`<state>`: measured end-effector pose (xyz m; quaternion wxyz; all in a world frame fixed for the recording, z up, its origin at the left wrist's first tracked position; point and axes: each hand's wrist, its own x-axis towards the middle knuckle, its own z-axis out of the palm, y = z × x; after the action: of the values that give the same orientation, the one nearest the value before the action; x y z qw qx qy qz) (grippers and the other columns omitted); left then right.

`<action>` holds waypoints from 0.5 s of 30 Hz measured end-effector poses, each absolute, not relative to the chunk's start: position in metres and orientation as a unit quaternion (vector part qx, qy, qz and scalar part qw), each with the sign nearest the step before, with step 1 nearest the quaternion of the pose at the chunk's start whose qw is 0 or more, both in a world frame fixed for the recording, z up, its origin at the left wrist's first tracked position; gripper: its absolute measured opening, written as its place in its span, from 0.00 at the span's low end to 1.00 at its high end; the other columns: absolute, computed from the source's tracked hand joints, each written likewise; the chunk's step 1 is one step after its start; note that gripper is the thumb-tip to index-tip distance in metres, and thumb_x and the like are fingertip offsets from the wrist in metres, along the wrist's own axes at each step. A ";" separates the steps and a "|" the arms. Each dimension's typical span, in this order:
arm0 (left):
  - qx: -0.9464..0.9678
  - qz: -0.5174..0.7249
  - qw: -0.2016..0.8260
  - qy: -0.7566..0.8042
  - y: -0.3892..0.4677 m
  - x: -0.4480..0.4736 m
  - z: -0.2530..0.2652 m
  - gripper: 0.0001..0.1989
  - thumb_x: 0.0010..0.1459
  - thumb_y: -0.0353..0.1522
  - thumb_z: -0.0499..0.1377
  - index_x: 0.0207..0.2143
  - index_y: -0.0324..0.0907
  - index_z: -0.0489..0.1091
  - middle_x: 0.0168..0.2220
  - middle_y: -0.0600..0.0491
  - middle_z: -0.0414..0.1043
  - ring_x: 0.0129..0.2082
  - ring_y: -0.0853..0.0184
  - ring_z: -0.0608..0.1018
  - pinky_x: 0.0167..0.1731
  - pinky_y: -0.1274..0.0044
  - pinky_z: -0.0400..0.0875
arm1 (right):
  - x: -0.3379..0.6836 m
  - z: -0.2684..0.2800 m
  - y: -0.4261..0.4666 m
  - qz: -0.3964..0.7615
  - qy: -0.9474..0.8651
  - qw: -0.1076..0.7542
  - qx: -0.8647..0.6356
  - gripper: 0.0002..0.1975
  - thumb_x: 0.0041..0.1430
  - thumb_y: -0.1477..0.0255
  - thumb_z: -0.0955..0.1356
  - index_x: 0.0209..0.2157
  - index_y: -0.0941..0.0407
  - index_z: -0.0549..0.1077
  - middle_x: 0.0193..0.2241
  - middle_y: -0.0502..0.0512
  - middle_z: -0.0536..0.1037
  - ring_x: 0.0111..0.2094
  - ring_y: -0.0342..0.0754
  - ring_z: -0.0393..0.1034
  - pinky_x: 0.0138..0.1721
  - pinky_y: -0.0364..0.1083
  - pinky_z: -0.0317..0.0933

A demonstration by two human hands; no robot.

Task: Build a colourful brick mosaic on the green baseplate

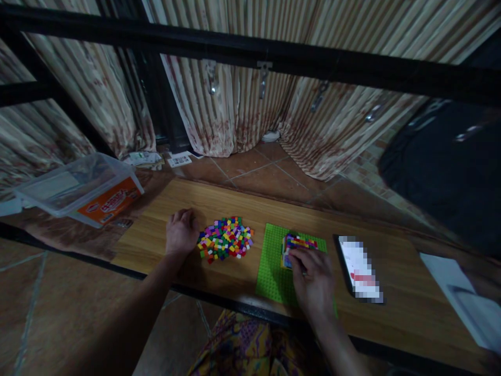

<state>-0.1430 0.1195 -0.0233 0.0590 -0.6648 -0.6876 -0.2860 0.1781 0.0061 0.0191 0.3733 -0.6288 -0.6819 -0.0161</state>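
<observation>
Brick build (290,243), multicoloured, blocky, partly hidden

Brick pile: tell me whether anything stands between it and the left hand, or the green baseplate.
Nothing visible does: the left hand is beside the brick pile, and only wooden tabletop shows between the pile and the green baseplate.

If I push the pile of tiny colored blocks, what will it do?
The pile would probably spread apart, since its pieces lie loose. Each one looks tiny, so it's likely light. They seem boxy, so they'd probably slide rather than roll.
</observation>
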 end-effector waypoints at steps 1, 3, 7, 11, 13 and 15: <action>-0.664 -0.286 0.059 -0.688 0.120 -0.143 -0.023 0.17 0.58 0.33 0.49 0.45 0.36 0.71 0.46 0.41 0.72 0.46 0.53 0.72 0.49 0.62 0.67 | 0.178 0.018 0.006 -0.020 -0.681 0.374 -0.630 0.09 0.61 0.68 0.64 0.36 0.53 0.77 0.37 0.54 0.78 0.42 0.50 0.66 0.46 0.53 0.61; -0.664 -0.286 0.056 -0.689 0.119 -0.143 -0.023 0.17 0.58 0.33 0.49 0.45 0.37 0.71 0.46 0.41 0.72 0.46 0.53 0.72 0.49 0.62 0.66 | 0.178 0.016 0.007 -0.024 -0.673 0.382 -0.633 0.09 0.61 0.68 0.65 0.36 0.54 0.78 0.38 0.55 0.78 0.43 0.51 0.65 0.46 0.53 0.61; -0.664 -0.282 0.050 -0.691 0.119 -0.143 -0.023 0.17 0.58 0.33 0.49 0.46 0.37 0.70 0.47 0.41 0.72 0.47 0.53 0.71 0.49 0.63 0.66 | 0.181 0.010 0.007 -0.019 -0.643 0.409 -0.647 0.09 0.59 0.66 0.66 0.34 0.53 0.78 0.40 0.56 0.76 0.44 0.52 0.65 0.45 0.54 0.62; -0.663 -0.283 0.045 -0.692 0.119 -0.143 -0.023 0.17 0.58 0.33 0.49 0.46 0.37 0.71 0.47 0.41 0.72 0.47 0.53 0.71 0.49 0.63 0.66 | 0.183 0.010 0.008 -0.008 -0.624 0.420 -0.658 0.10 0.58 0.64 0.67 0.33 0.52 0.79 0.40 0.56 0.75 0.45 0.52 0.65 0.46 0.56 0.62; -0.663 -0.285 0.044 -0.691 0.119 -0.143 -0.023 0.17 0.58 0.33 0.49 0.46 0.37 0.71 0.47 0.41 0.72 0.47 0.52 0.71 0.50 0.62 0.65 | 0.183 0.011 0.008 -0.001 -0.620 0.425 -0.660 0.10 0.57 0.64 0.67 0.32 0.52 0.79 0.41 0.56 0.75 0.45 0.52 0.65 0.46 0.56 0.61; -0.663 -0.286 0.044 -0.690 0.119 -0.143 -0.023 0.18 0.58 0.33 0.49 0.46 0.37 0.71 0.46 0.40 0.72 0.47 0.52 0.71 0.49 0.61 0.66 | 0.182 0.012 0.009 0.011 -0.613 0.431 -0.662 0.10 0.57 0.64 0.67 0.32 0.52 0.79 0.41 0.56 0.75 0.45 0.52 0.66 0.46 0.55 0.61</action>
<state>-0.1426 0.1193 -0.0227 0.0442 -0.6633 -0.6902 -0.2860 0.1820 0.0087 0.0121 0.4305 -0.6620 -0.6134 0.0110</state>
